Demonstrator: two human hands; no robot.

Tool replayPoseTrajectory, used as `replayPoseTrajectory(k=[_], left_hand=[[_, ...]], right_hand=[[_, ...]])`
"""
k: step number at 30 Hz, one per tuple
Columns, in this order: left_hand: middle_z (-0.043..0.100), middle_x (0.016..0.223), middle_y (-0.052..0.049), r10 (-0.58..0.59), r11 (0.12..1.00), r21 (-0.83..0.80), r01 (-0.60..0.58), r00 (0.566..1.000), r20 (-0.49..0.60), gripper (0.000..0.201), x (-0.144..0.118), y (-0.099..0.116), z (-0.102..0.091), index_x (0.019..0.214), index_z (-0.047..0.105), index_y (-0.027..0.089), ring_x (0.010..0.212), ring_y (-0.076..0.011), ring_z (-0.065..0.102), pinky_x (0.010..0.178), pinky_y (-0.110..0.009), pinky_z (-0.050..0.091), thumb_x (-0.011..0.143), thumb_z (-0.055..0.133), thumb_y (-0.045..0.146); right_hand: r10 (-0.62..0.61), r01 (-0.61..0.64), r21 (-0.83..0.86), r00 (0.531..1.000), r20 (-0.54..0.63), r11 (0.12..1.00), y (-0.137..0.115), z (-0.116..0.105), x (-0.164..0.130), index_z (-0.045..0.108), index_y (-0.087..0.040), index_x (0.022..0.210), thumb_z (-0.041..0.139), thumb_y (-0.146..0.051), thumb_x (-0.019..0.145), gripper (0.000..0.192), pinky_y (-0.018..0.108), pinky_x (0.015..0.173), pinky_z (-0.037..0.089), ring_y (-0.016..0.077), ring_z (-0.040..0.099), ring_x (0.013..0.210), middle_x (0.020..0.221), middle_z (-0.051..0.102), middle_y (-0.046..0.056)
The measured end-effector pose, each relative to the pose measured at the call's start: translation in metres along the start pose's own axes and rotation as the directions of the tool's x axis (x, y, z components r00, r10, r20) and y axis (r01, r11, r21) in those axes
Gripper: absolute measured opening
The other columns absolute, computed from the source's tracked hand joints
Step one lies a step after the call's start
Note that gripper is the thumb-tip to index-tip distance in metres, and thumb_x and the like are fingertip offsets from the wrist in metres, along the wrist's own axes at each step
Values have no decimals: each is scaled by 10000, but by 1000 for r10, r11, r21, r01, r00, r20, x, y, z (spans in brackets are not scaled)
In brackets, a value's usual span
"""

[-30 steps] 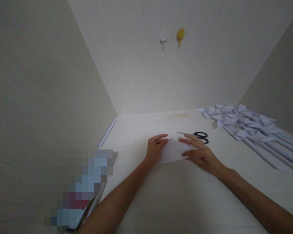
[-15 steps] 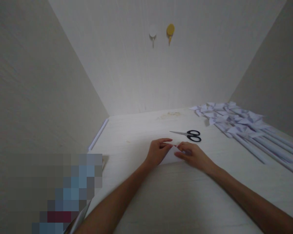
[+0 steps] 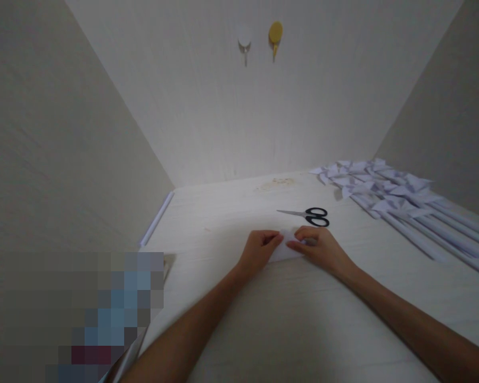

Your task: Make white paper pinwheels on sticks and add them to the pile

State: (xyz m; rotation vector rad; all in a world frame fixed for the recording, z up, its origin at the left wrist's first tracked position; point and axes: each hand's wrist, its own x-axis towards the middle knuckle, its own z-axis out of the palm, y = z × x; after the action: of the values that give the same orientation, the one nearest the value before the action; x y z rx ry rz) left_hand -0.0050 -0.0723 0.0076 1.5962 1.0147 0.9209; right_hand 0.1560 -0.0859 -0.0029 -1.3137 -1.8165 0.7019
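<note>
A small white sheet of paper (image 3: 284, 251) lies on the white table, between my two hands. My left hand (image 3: 259, 249) pinches its left side, thumb and fingers closed near the upper edge. Across from it, my right hand (image 3: 314, 244) grips the right side with curled fingers and thumb. Parts of the paper are hidden under both hands. Just beyond them rests a pair of scissors (image 3: 305, 215) with black handles on the right and its blades pointing left.
White paper pinwheels (image 3: 399, 205) on rolled paper sticks are piled at the right. One paper roll (image 3: 156, 219) lies along the left table edge. A yellow hook (image 3: 275, 33) and a white hook (image 3: 245, 40) are on the back wall. A blurred patch covers the lower left.
The paper's raised peak between my hands has come down, and it now looks flatter. My left hand's fingers have drawn together on it. The view has tilted slightly.
</note>
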Motion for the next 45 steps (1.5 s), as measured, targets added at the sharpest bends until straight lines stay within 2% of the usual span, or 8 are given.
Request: replayPoseTrajectory(k=[14, 18, 22, 28, 32, 40, 42, 45], left_hand=[[484, 487, 20, -24, 999, 19, 26, 994, -107, 223, 2, -5, -2, 552, 609, 127, 476, -81, 386, 427, -181, 278, 656, 529, 308], [547, 541, 8, -121, 989, -111, 100, 971, -204, 210, 4, -4, -4, 668, 645, 124, 499, -96, 435, 453, -193, 318, 649, 534, 301], [519, 516, 23, -178, 970, -215, 118, 942, -285, 186, 5, -5, -8, 632, 626, 122, 466, -78, 397, 438, -191, 299, 641, 544, 289], [489, 520, 34, -163, 964, -264, 37, 866, -473, 180, 8, -13, -16, 614, 600, 119, 493, -74, 392, 473, -195, 314, 641, 550, 289], [520, 550, 22, -162, 949, -314, -13, 838, -522, 186, 9, -14, -18, 671, 615, 115, 523, -85, 431, 511, -210, 352, 644, 552, 288], [522, 523, 27, -173, 908, -417, -31, 880, -442, 182, 8, -9, -10, 616, 591, 115, 483, -75, 442, 473, -202, 370, 621, 589, 297], [533, 533, 24, -176, 874, -484, -46, 898, -404, 164, 9, -8, -9, 600, 584, 116, 489, -71, 460, 489, -199, 390, 604, 609, 279], [578, 594, 1, -186, 810, -585, -50, 923, -337, 134, 10, -5, -10, 584, 579, 112, 560, -82, 524, 585, -219, 439, 571, 639, 231]], right_hand=[[-122, 123, 11, 990, -76, 992, -9, -8, 2, 569, -181, 654, 501, -252, 720, 119, 307, 691, 439, 169, 568, 726, 747, 623, 43], [-419, 423, -66, 906, 65, 904, -7, -21, 0, 593, -216, 783, 410, -104, 733, 220, 393, 850, 366, 198, 476, 1009, 1080, 540, 52], [-571, 593, -172, 805, 160, 787, -5, -31, -3, 584, -235, 780, 355, 9, 643, 362, 426, 892, 320, 199, 419, 1068, 1114, 504, 26], [-530, 508, -249, 847, -28, 825, 4, -27, -4, 568, -240, 847, 365, 1, 664, 364, 372, 792, 407, 185, 466, 957, 975, 486, 52], [-554, 527, -354, 832, 31, 773, 5, -15, -7, 528, -243, 1012, 481, -108, 702, 341, 370, 748, 410, 196, 467, 901, 972, 465, 70], [-768, 591, -684, 637, 70, 428, -12, 7, -15, 567, -253, 861, 459, -131, 784, 180, 393, 825, 234, 130, 494, 773, 796, 610, -6], [-791, 583, -691, 612, 28, 427, -11, 6, -13, 568, -240, 834, 474, -122, 776, 162, 379, 807, 234, 123, 507, 751, 749, 624, -21], [-736, 466, -694, 663, -137, 548, -5, -3, -8, 563, -233, 784, 490, -82, 747, 172, 386, 823, 221, 122, 542, 757, 753, 647, -29]])
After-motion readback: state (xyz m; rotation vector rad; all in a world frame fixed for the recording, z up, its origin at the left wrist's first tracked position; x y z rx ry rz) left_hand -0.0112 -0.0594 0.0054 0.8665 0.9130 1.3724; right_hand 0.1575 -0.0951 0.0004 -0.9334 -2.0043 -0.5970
